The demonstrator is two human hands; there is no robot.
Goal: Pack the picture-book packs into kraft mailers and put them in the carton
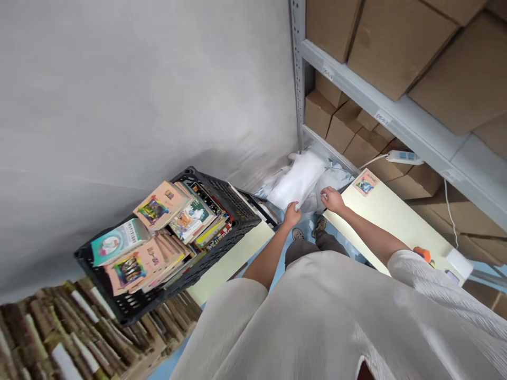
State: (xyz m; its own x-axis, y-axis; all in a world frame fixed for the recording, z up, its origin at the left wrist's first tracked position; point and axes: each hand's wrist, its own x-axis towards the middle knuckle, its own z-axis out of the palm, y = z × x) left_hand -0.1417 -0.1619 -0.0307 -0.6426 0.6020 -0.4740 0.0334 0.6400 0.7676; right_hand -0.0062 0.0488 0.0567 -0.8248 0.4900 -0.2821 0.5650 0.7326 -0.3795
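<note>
White plastic sheeting [300,177], perhaps a bag, lies crumpled in front of me in the corner between the wall and the shelf. My left hand [292,215] is closed at its lower edge, with thumb and fingers pinched on the plastic. My right hand [332,200] is beside the thinner, see-through part of the plastic, near the table's edge. Its fingers are curled together, and what lies between them is too small to make out. A pink-covered book [365,182] lies flat on the pale table [380,216] to the right.
A black crate [233,211] full of books [158,203] stands to my left. Stacked book bundles [87,338] are below it. Metal shelving [368,100] with cardboard boxes [400,42] rises at right. A power strip [404,157] and an orange object [422,254] are near the table.
</note>
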